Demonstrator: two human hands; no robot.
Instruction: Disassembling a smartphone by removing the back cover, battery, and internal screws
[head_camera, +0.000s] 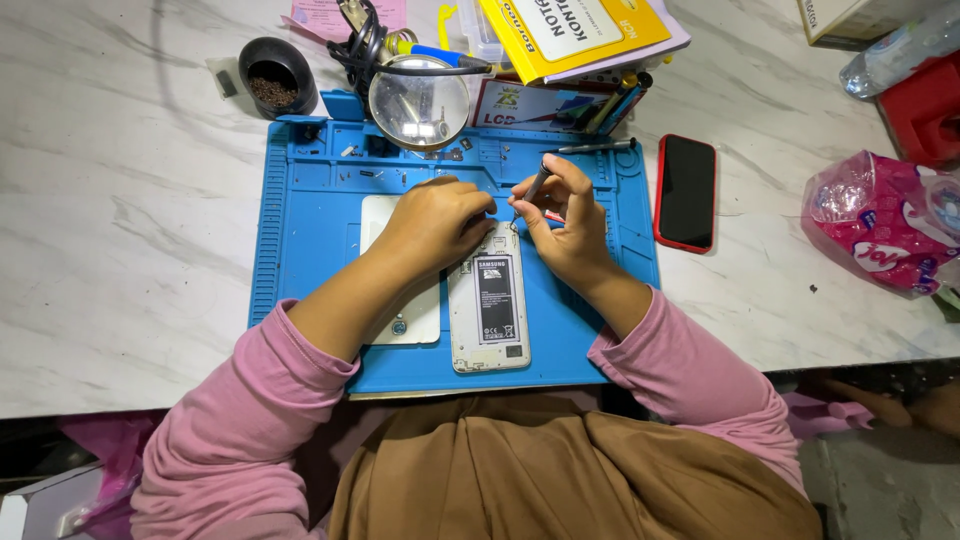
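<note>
An opened white phone (490, 310) lies face down on a blue repair mat (300, 230), its dark battery showing. My left hand (432, 222) rests on the phone's top left corner, fingers curled on it. My right hand (565, 222) grips a thin dark screwdriver (533, 186), tip pointing down at the phone's top edge. The phone's white back cover (420, 315) lies left of it, mostly under my left forearm.
A round magnifier (418, 102) and a black cup (278, 74) stand at the mat's back edge. A red-cased phone (686, 192) lies to the right of the mat. Yellow notebooks (575, 35), pens, a pink packet (880, 222), and a bottle crowd the back and right.
</note>
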